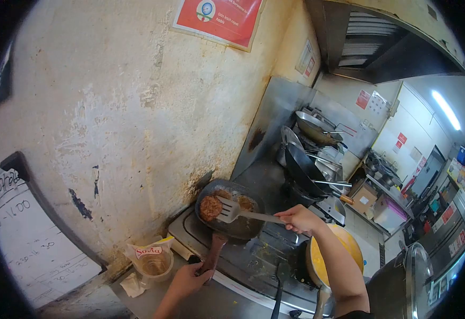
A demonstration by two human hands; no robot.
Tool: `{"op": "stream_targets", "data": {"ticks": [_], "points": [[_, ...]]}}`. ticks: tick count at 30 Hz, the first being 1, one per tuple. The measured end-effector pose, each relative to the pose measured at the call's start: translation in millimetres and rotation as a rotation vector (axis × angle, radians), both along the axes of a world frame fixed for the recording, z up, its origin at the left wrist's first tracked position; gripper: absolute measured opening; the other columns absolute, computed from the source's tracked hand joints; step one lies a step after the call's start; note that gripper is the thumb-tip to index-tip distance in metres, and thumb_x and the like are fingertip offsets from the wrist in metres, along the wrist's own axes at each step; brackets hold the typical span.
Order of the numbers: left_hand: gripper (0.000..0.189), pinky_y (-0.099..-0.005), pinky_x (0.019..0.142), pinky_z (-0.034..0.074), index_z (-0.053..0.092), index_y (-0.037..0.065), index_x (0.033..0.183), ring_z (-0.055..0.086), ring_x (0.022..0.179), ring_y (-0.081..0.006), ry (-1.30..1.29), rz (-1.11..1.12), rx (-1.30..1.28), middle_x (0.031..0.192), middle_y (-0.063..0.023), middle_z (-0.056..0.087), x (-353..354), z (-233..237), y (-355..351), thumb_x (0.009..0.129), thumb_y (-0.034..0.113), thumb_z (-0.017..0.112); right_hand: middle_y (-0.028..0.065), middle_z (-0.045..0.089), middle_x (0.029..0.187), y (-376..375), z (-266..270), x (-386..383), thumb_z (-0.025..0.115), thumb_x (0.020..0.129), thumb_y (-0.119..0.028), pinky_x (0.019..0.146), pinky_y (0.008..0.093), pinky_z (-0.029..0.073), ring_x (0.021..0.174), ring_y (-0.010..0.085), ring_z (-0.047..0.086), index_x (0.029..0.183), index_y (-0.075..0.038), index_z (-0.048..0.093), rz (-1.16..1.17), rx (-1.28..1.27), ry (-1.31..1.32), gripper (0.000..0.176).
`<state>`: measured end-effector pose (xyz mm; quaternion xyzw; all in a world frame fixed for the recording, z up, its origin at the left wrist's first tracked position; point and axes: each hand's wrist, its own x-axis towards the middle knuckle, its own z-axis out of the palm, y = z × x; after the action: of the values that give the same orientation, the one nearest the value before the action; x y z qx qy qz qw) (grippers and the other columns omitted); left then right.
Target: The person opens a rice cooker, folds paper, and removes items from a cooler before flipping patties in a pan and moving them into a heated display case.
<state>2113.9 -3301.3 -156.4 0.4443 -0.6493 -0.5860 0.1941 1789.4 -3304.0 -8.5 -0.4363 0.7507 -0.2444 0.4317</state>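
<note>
My left hand [191, 278] is wrapped around the brown handle of a dark frying pan [238, 229], which sits tilted on the stove [187, 229] by the wall. With my right hand [299, 219] I grip a slotted metal spatula [229, 210], its blade inside the pan. A browned patty [210, 208] lies against the blade on the left side of the pan. More browned food [246, 202] is visible behind the blade. Below my right forearm stands a pan with yellow contents [344, 250], partly hidden by the arm.
A plastic tub with a Sovia bag [151, 260] stands left of the stove, beside crumpled paper [132, 286]. A black utensil [279, 290] lies on the stove front. Dark woks [302, 173] stand farther right. A large metal pot [397, 282] is at lower right, and a whiteboard [35, 244] hangs left.
</note>
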Motion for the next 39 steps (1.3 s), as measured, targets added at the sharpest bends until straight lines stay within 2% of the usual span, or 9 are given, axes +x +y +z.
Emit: {"op": "stream_targets", "data": {"ticks": [7, 10, 11, 13, 17, 19, 22, 28, 39], "points": [[0.043, -0.0278, 0.062, 0.047, 0.059, 0.003, 0.106, 0.06, 0.063, -0.0155, 0.065, -0.016, -0.046, 0.072, -0.0096, 0.063, -1.0, -15.1, -1.6, 0.077, 0.034, 0.062, 0.0007, 0.05, 0.057, -0.3, -14.7, 24.1, 0.052, 0.084, -0.014, 0.038, 0.021, 0.029, 0.044, 0.006, 0.039, 0.11, -0.006, 0.06, 0.077, -0.074, 0.13, 0.029], [0.043, -0.0254, 0.06, 0.045, 0.059, 0.001, 0.107, 0.056, 0.063, -0.0107, 0.041, 0.023, -0.02, 0.072, -0.0052, 0.062, -1.5, -10.9, -0.3, 0.078, 0.031, 0.063, 0.0007, 0.049, 0.057, 5.5, -5.3, 19.3, 0.052, 0.084, -0.014, 0.039, 0.0216, 0.03, 0.046, 0.0063, 0.04, 0.111, -0.006, 0.06, 0.064, -0.014, 0.012, 0.029], [0.043, -0.0254, 0.06, 0.045, 0.059, 0.001, 0.107, 0.056, 0.063, -0.0107, 0.044, 0.025, -0.019, 0.072, -0.0052, 0.062, -1.1, -5.1, 1.4, 0.078, 0.031, 0.063, 0.0007, 0.049, 0.057, 6.5, -3.9, 20.9, 0.052, 0.084, -0.014, 0.039, 0.0216, 0.03, 0.046, 0.0063, 0.04, 0.111, -0.006, 0.06, 0.066, -0.013, 0.015, 0.029], [0.043, -0.0267, 0.063, 0.047, 0.059, 0.001, 0.106, 0.06, 0.066, -0.0156, 0.062, 0.033, 0.019, 0.072, -0.0104, 0.063, 1.4, 8.5, 4.8, 0.078, 0.034, 0.061, 0.0004, 0.048, 0.056, 8.9, -2.4, 23.0, 0.051, 0.085, -0.013, 0.039, 0.0216, 0.03, 0.047, 0.0062, 0.039, 0.111, -0.007, 0.06, 0.083, -0.037, 0.07, 0.028], [0.043, -0.027, 0.063, 0.047, 0.059, 0.001, 0.106, 0.06, 0.066, -0.016, 0.04, 0.038, -0.054, 0.072, -0.0111, 0.063, 2.0, 4.1, 3.5, 0.078, 0.034, 0.061, 0.0016, 0.049, 0.056, 8.7, -18.0, 14.8, 0.051, 0.084, -0.013, 0.042, 0.0232, 0.033, 0.048, 0.0071, 0.041, 0.11, -0.007, 0.06, 0.118, -0.063, 0.07, 0.028], [0.042, -0.0279, 0.063, 0.047, 0.059, 0.002, 0.106, 0.06, 0.066, -0.0162, 0.028, 0.013, -0.026, 0.073, -0.0112, 0.063, 2.0, 1.9, 1.3, 0.078, 0.033, 0.061, 0.004, 0.052, 0.057, 8.1, -23.2, 11.0, 0.052, 0.083, -0.014, 0.048, 0.0255, 0.038, 0.05, 0.0096, 0.044, 0.109, -0.005, 0.061, 0.22, -0.173, 0.172, 0.028], [0.041, -0.0288, 0.063, 0.046, 0.059, 0.002, 0.105, 0.06, 0.065, -0.0165, 0.06, 0.025, -0.028, 0.073, -0.0108, 0.063, 2.1, 1.8, 0.8, 0.078, 0.032, 0.061, 0.0063, 0.054, 0.059, 10.8, -14.4, 19.4, 0.052, 0.082, -0.015, 0.055, 0.0272, 0.041, 0.053, 0.0118, 0.048, 0.108, -0.004, 0.061, 0.224, -0.163, 0.269, 0.029], [0.043, -0.0283, 0.063, 0.046, 0.058, 0.002, 0.108, 0.06, 0.065, -0.0167, 0.015, -0.003, 0.014, 0.074, -0.0104, 0.063, 4.2, 7.8, -0.9, 0.078, 0.033, 0.061, 0.0089, 0.056, 0.06, 16.9, -7.1, 27.3, 0.052, 0.082, -0.016, 0.057, 0.0279, 0.042, 0.056, 0.0131, 0.052, 0.107, -0.006, 0.061, 0.227, -0.165, 0.323, 0.028], [0.05, -0.0275, 0.063, 0.047, 0.056, 0.003, 0.113, 0.059, 0.066, -0.0144, 0.027, 0.031, -0.005, 0.075, -0.0104, 0.063, 1.6, -12.9, -2.6, 0.077, 0.037, 0.062, 0.0072, 0.056, 0.059, 18.3, -11.0, 23.9, 0.053, 0.083, -0.017, 0.057, 0.0268, 0.042, 0.056, 0.0119, 0.052, 0.108, -0.007, 0.061, 0.22, -0.169, 0.307, 0.028]]}}
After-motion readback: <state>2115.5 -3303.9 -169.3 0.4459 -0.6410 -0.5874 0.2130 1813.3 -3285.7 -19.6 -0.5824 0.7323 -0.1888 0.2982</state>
